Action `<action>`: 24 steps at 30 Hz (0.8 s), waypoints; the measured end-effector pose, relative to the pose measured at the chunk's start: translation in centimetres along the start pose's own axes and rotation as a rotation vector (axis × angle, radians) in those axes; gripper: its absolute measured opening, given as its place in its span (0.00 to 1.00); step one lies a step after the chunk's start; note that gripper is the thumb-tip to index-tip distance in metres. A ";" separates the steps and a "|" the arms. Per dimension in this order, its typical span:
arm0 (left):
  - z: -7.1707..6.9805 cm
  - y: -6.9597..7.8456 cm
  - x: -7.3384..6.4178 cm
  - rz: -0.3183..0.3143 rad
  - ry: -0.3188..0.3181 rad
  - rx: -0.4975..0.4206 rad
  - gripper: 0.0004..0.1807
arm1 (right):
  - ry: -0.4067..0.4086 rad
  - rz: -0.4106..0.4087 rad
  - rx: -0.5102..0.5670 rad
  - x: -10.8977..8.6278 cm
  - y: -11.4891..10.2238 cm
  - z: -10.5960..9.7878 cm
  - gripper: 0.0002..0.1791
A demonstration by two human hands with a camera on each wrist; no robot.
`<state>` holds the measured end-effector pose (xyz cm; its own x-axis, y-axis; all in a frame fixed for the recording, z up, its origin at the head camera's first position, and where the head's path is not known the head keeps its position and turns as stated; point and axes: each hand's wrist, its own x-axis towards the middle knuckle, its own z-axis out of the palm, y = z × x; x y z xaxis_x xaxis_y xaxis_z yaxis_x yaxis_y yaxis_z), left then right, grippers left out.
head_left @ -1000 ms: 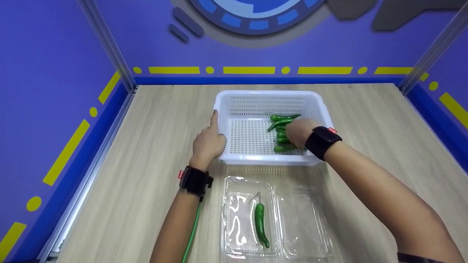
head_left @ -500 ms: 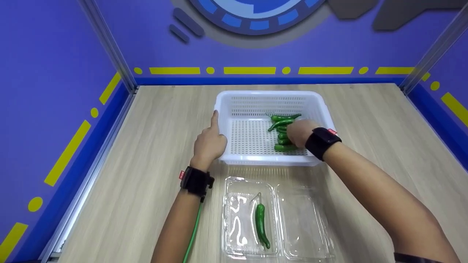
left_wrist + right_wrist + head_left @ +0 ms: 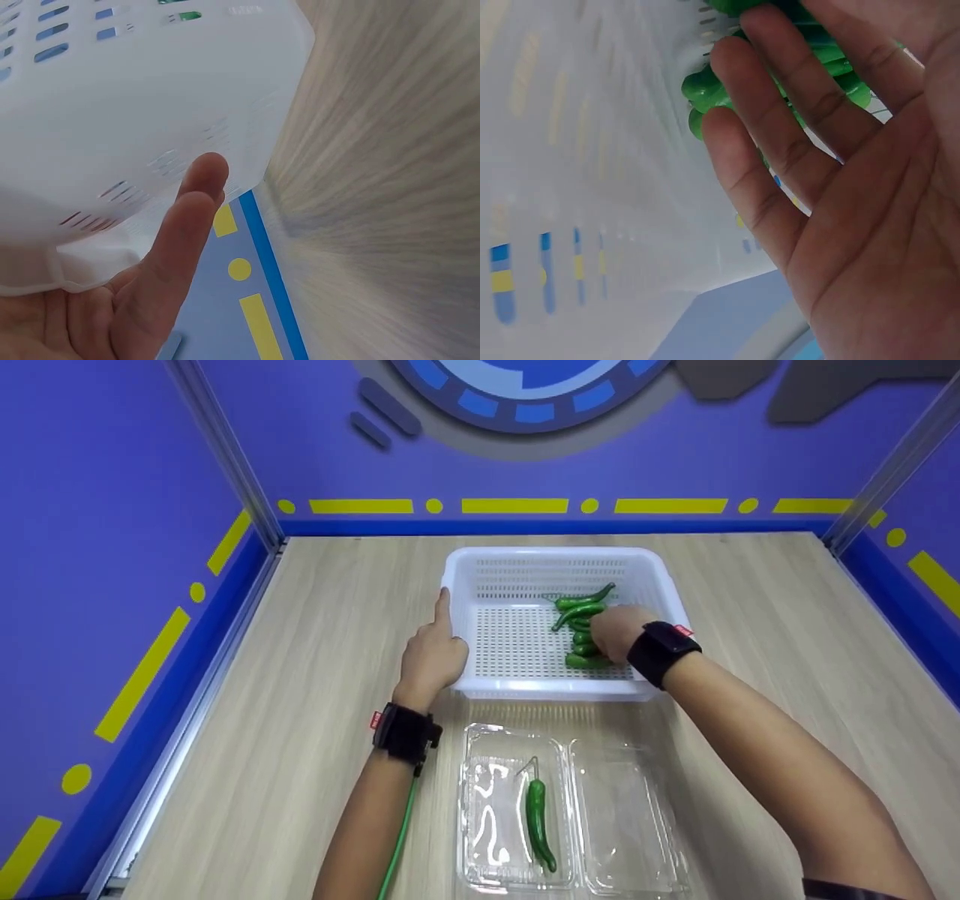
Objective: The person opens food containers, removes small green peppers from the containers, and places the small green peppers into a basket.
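A white slotted basket (image 3: 547, 685) holds several green chili peppers (image 3: 576, 613) in its right half. My right hand (image 3: 618, 633) reaches in over them; in the right wrist view its fingers (image 3: 742, 172) lie fairly straight, tips among the peppers, while the thumb tip is out of sight. At the basket's left side, my left hand (image 3: 433, 657) rests against the rim, index finger pointing forward along it. In the left wrist view two straight digits (image 3: 169, 262) show beside the outer wall. One green chili (image 3: 537, 817) lies in a clear plastic clamshell box (image 3: 478, 810) nearer me.
The clamshell's lid (image 3: 622, 832) lies folded out to the right. A green cable (image 3: 401, 840) runs along my left forearm. Blue panels with yellow marks (image 3: 514, 505) enclose the wooden table (image 3: 330, 607) at the back and sides.
The rearmost chili in the basket has tilted, its right end now higher. The lower chilies have shifted slightly under my right hand. My left hand stays at the rim.
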<state>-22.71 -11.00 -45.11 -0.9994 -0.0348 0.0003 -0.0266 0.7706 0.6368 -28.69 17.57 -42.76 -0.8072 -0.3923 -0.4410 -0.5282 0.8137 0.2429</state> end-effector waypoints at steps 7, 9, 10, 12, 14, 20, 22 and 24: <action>-0.1 0.1 -0.1 -0.001 -0.007 -0.032 0.46 | 0.052 -0.002 0.000 -0.2 -0.1 0.1 0.19; -0.1 0.1 -0.1 -0.001 -0.004 -0.034 0.46 | 0.054 -0.001 0.001 -0.2 -0.1 0.2 0.19; -0.1 0.1 -0.1 -0.002 -0.002 -0.035 0.46 | 0.054 0.000 0.002 -0.2 -0.1 0.2 0.19; 0.0 0.0 0.0 -0.004 -0.003 -0.037 0.46 | 0.051 0.004 0.010 -0.2 -0.1 0.2 0.18; 0.0 0.0 0.0 -0.004 -0.006 -0.038 0.46 | 0.048 0.011 0.016 -0.2 -0.1 0.2 0.18; 0.1 0.0 0.0 -0.007 -0.006 -0.038 0.46 | 0.037 0.017 0.013 -0.3 -0.3 0.1 0.18; 0.1 0.0 0.0 -0.015 -0.009 -0.043 0.46 | 0.040 0.015 0.016 -0.3 -0.3 0.0 0.17; 0.1 0.0 -0.1 -0.021 -0.015 -0.045 0.46 | 0.044 0.013 0.020 -0.4 -0.4 0.0 0.17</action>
<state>-22.66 -10.95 -45.13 -0.9989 -0.0406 -0.0249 -0.0468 0.7403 0.6707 -28.16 17.41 -42.66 -0.8248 -0.3998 -0.3999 -0.5128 0.8269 0.2308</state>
